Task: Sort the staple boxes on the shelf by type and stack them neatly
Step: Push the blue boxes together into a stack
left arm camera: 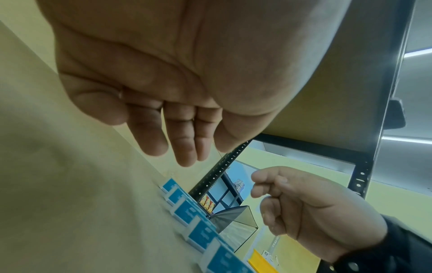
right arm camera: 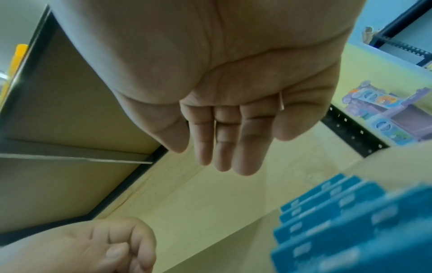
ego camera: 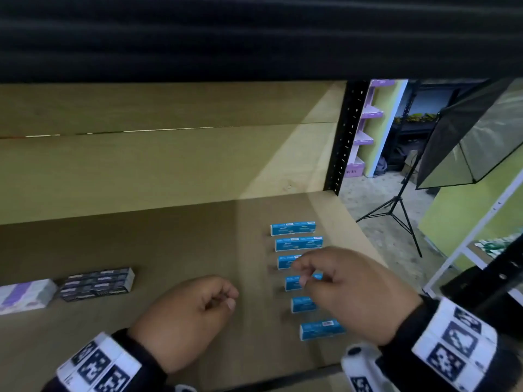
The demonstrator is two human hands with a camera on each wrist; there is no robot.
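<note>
Several blue staple boxes (ego camera: pixel 298 243) stand on edge in a row running front to back on the right of the wooden shelf (ego camera: pixel 169 250). A flat group of black staple boxes (ego camera: pixel 97 284) lies at the left, and a white and purple box (ego camera: pixel 25 297) touches its left side. My right hand (ego camera: pixel 304 274) hovers over the middle of the blue row, fingers loosely curled, holding nothing. It hides parts of three blue boxes. To the left of the row my left hand (ego camera: pixel 223 299) hangs over bare shelf, fingers relaxed and empty. Both wrist views show empty palms.
The shelf's wooden back wall (ego camera: pixel 141 165) rises behind the boxes. A black perforated upright (ego camera: pixel 346 142) marks the right rear corner. Beyond the shelf's right edge stands a softbox light on a tripod (ego camera: pixel 396 210). A dark shelf overhead (ego camera: pixel 254 38) limits height.
</note>
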